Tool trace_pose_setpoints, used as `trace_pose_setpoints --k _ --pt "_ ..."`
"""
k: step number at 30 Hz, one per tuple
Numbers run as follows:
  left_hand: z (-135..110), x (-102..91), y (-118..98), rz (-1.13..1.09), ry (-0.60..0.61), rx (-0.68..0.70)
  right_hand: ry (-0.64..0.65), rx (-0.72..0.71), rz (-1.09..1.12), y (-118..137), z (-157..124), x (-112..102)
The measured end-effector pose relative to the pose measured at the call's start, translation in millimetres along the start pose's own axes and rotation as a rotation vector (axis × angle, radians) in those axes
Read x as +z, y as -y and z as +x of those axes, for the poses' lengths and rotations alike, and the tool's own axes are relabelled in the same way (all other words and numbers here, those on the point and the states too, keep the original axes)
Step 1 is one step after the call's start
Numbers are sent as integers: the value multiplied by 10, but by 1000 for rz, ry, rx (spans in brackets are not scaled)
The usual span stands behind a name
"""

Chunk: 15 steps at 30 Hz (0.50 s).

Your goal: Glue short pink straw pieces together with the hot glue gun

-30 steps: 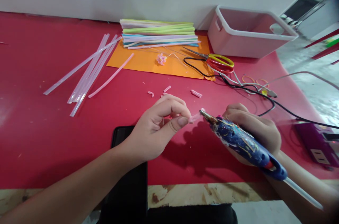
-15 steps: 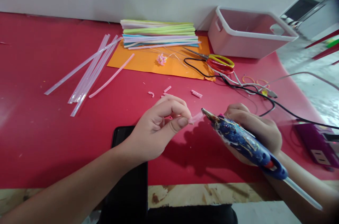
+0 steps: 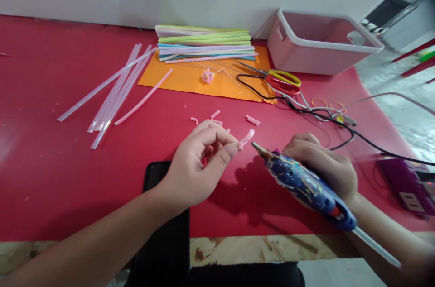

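Between thumb and fingertips, my left hand [image 3: 200,165] pinches a short pink pipe cleaner piece [image 3: 247,137], its free end pointing up and right. My right hand [image 3: 326,165] is wrapped round a blue glue gun [image 3: 306,185] caked with dried glue, and a clear glue stick [image 3: 375,245] sticks out of its back. The gun's nozzle is close to the pink piece, with a small gap between them. Cut pink pieces [image 3: 252,120] lie on the red table beyond my hands. A small pink flower [image 3: 207,76] rests on the orange envelope [image 3: 183,79].
Behind lie a bundle of coloured pipe cleaners [image 3: 205,40], scissors [image 3: 282,81] and a pink bin [image 3: 306,56]. Several glue sticks [image 3: 118,92] and a long pink pipe cleaner [image 3: 144,97] are at left. Cables [image 3: 295,108] run to a purple power strip [image 3: 404,185]. A black phone [image 3: 166,232] lies near the front edge.
The glue gun has moved slightly left and down, its nozzle now just below the pink piece's free end. That piece has tilted upward in my left hand, which has shifted slightly left.
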<state>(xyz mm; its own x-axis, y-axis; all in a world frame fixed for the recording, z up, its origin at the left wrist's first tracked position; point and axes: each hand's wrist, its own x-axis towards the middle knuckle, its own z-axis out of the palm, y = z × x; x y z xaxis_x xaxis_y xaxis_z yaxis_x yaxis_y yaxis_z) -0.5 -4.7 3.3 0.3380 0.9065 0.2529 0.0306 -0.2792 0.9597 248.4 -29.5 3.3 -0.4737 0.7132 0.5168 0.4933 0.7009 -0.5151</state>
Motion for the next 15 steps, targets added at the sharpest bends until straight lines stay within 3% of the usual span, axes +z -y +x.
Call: trace_pose_setpoints --k 15 --pt "13 -16 -5 -39 44 85 32 9 -10 -6 -13 48"
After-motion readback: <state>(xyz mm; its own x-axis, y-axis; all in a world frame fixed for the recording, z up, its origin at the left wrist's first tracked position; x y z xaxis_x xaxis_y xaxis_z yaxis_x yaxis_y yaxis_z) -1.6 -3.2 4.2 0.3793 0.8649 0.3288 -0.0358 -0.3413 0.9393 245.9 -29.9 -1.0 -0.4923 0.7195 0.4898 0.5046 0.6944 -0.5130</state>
